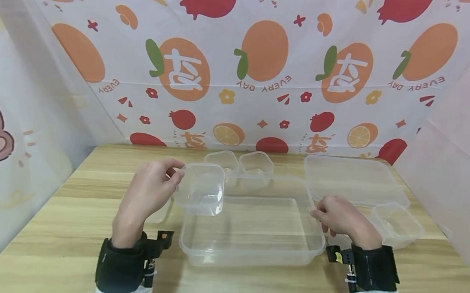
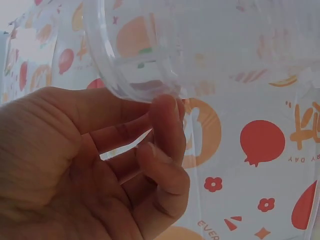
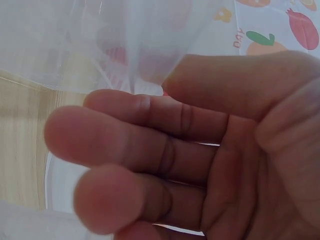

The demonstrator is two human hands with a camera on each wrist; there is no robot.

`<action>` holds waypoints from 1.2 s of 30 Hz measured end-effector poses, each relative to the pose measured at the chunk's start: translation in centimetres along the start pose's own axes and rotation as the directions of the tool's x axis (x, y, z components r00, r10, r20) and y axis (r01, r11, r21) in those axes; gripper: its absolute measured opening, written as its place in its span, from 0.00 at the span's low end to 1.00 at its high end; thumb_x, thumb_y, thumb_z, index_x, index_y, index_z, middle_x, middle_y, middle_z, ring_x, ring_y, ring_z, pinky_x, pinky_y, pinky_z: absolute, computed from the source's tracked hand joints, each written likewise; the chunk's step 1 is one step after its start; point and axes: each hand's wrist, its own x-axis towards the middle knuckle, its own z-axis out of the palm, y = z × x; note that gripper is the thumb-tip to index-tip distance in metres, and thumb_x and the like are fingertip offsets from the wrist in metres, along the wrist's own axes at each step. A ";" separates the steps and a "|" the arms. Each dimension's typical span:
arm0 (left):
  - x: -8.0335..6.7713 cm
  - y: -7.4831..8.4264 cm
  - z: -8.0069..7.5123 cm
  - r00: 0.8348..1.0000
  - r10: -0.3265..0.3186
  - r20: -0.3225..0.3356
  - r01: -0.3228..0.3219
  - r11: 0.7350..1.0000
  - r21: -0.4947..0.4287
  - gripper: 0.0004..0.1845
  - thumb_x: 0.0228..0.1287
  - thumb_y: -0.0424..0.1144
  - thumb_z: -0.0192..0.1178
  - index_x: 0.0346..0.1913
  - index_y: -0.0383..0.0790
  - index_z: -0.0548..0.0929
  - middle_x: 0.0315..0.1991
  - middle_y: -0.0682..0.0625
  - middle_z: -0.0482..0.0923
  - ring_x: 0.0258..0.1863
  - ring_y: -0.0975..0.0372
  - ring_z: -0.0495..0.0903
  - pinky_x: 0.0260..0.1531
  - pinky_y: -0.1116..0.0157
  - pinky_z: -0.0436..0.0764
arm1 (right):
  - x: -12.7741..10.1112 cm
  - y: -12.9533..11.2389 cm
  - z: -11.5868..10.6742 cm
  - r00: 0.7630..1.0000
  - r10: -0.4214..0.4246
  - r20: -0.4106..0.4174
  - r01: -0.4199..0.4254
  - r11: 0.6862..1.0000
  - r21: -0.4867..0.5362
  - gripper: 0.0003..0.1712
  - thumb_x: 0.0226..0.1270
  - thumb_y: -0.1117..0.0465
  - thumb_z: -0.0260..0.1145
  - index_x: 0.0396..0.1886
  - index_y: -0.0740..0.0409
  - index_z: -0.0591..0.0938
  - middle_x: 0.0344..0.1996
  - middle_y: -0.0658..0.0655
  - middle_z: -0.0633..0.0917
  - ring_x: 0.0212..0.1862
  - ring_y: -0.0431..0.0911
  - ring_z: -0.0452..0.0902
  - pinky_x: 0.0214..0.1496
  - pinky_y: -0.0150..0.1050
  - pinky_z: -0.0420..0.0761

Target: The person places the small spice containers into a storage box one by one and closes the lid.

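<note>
Your desk is pale wood-grain laminate, smooth enough for plastic to slide. On it sits the big tray, clear, thin-walled, rectangular with rounded corners; your right hand grasps its right rim, fingers curled over the edge, so keep that hold firm. Your left hand pinches the small tub by its rim, tilted above the tray's left end. Level it before lowering; thin plastic flexes and slips.

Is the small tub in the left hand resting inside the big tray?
No, the left hand holds the small tub tilted above the big tray's left corner.
</note>
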 end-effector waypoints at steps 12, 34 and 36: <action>0.2 0.1 0.5 1.000 -0.009 0.012 0.008 1.000 0.019 0.14 0.71 0.31 0.60 0.55 0.26 0.82 0.34 0.39 0.83 0.24 0.56 0.76 0.23 0.63 0.74 | -0.3 0.3 0.1 1.000 -0.005 0.002 0.005 1.000 0.001 0.16 0.74 0.65 0.62 0.22 0.62 0.81 0.14 0.51 0.76 0.16 0.43 0.72 0.25 0.38 0.75; 1.0 -0.8 1.7 0.995 0.008 0.100 -0.006 1.000 -0.019 0.14 0.68 0.26 0.61 0.55 0.24 0.81 0.31 0.42 0.82 0.25 0.57 0.78 0.25 0.63 0.74 | -0.3 -0.1 0.0 1.000 -0.007 -0.010 0.007 1.000 -0.012 0.16 0.74 0.65 0.62 0.22 0.61 0.81 0.14 0.51 0.76 0.16 0.42 0.71 0.24 0.38 0.74; 1.0 -0.8 1.7 0.995 0.005 0.104 -0.003 1.000 -0.020 0.14 0.68 0.26 0.61 0.55 0.24 0.81 0.31 0.42 0.82 0.25 0.57 0.78 0.25 0.63 0.74 | -0.2 -0.1 0.0 1.000 -0.007 -0.012 0.007 1.000 -0.013 0.16 0.73 0.66 0.62 0.21 0.61 0.81 0.13 0.51 0.75 0.16 0.42 0.71 0.24 0.38 0.74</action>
